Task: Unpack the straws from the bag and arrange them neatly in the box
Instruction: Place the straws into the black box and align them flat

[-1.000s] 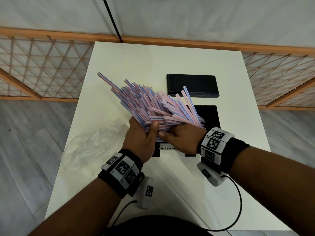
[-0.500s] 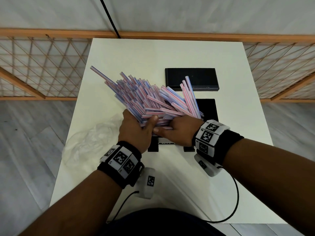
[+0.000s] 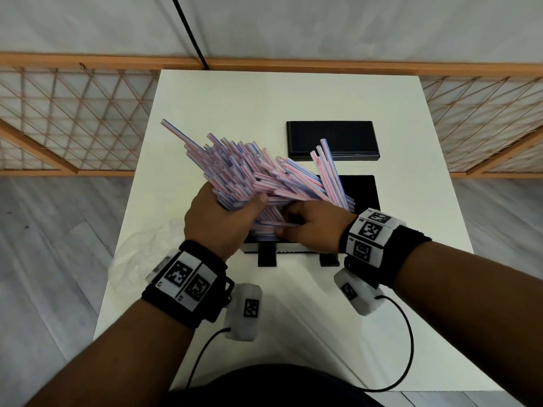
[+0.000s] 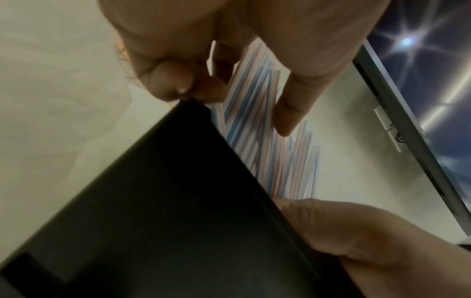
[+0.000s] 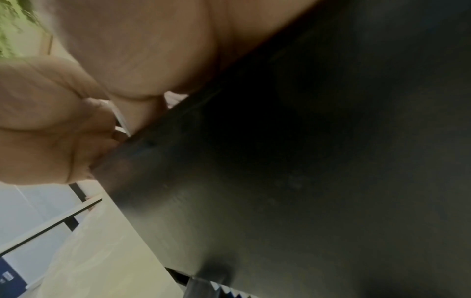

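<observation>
A thick bundle of pink-and-blue striped straws (image 3: 252, 177) fans out up and to the left over the open black box (image 3: 363, 190) at the table's middle. My left hand (image 3: 224, 220) grips the bundle's near end from the left, thumb laid across the top. My right hand (image 3: 307, 227) holds the near ends from the right, just above the box's front. In the left wrist view the straws (image 4: 270, 153) run past the box wall (image 4: 153, 201) between my fingers (image 4: 293, 104). The right wrist view is blurred, filled by the dark box (image 5: 305, 161).
The black lid (image 3: 332, 139) lies flat behind the box. An empty clear plastic bag (image 3: 138, 257) sits crumpled at the table's left edge. The white table (image 3: 264, 95) stands against a wooden lattice railing (image 3: 73, 118). Cables trail from both wrist cameras.
Both hands keep their hold on the bundle over the box. The straws on the right side have tipped a little flatter and spread more; my right hand has shifted slightly along the near ends.
</observation>
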Demonstrator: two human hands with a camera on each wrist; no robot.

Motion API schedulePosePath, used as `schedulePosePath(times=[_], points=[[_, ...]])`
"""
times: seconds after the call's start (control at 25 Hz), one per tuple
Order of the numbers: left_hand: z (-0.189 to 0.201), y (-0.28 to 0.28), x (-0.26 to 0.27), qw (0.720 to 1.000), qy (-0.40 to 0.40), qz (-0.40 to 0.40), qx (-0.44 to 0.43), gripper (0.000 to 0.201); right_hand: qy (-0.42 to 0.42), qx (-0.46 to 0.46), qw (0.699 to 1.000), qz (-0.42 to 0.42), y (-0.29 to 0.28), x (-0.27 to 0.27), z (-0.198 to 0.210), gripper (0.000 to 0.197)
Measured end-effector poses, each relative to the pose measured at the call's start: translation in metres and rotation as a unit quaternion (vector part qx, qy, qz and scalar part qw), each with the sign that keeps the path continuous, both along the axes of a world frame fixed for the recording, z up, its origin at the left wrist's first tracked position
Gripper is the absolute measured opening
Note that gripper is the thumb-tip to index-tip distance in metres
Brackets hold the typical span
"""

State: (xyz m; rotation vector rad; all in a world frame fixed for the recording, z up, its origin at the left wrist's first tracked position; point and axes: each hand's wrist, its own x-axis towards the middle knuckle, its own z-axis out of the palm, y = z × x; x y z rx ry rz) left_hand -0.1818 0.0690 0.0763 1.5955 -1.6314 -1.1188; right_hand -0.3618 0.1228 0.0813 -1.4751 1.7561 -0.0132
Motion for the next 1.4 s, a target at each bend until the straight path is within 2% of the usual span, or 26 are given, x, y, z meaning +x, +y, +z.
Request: schedulePosePath(times=[0.2,0.36,0.44,0.52,0.56,0.6,0.68,0.72,0.8,0.88,0.92,1.04,1.24,1.4], points=[[0.007,-0.003,0.004,0.999,-0.047,-0.020,0.003,0.055,-0.051,0.028,0.998,0.001,-0.003,0.001,0.003,0.046],[0.014,0.000,0.009,1.000,-0.012,0.002,0.007,0.041,-0.092,0.012,0.996,-0.001,-0.004,0.004,0.004,0.046],[0.014,0.004,0.007,0.999,0.043,0.014,0.013,0.033,-0.104,-0.013,0.994,-0.007,-0.004,0.003,0.004,0.042],[0.014,0.008,0.007,0.995,0.097,0.019,0.028,0.033,-0.079,-0.038,0.996,-0.004,-0.003,0.000,0.004,0.027],[0.013,0.010,0.008,0.995,0.094,0.008,0.025,0.035,-0.037,-0.032,0.999,0.018,-0.003,0.000,0.006,0.018],[0.009,0.012,0.011,0.998,0.068,-0.011,0.011,0.038,0.008,-0.021,0.999,0.042,-0.001,-0.001,0.006,0.018],[0.002,0.012,0.015,0.999,0.028,-0.027,-0.018,0.049,0.051,0.014,0.996,0.074,0.001,-0.005,0.003,0.033],[0.001,0.012,0.015,0.998,0.055,-0.022,-0.014,0.056,0.045,0.030,0.996,0.075,0.002,-0.006,0.002,0.046],[-0.002,0.012,0.011,0.983,0.181,0.000,0.028,0.064,0.018,0.041,0.996,0.082,0.002,-0.007,0.004,0.062],[-0.003,0.012,0.002,0.952,0.293,0.025,0.086,0.061,0.011,0.039,0.995,0.096,0.001,-0.005,0.008,0.063],[-0.004,0.013,-0.003,0.942,0.316,0.034,0.107,0.065,0.010,0.039,0.995,0.091,0.001,-0.005,0.010,0.060],[-0.013,0.013,-0.013,0.945,0.300,0.048,0.123,0.081,0.024,0.024,0.996,0.078,-0.003,-0.002,0.017,0.045],[-0.022,0.018,-0.018,0.956,0.269,0.033,0.113,0.088,0.000,0.027,0.996,0.086,0.001,0.002,0.022,0.033],[-0.029,0.015,-0.016,0.964,0.250,0.021,0.092,0.087,0.063,0.000,0.994,0.093,0.002,-0.004,0.013,0.048]])
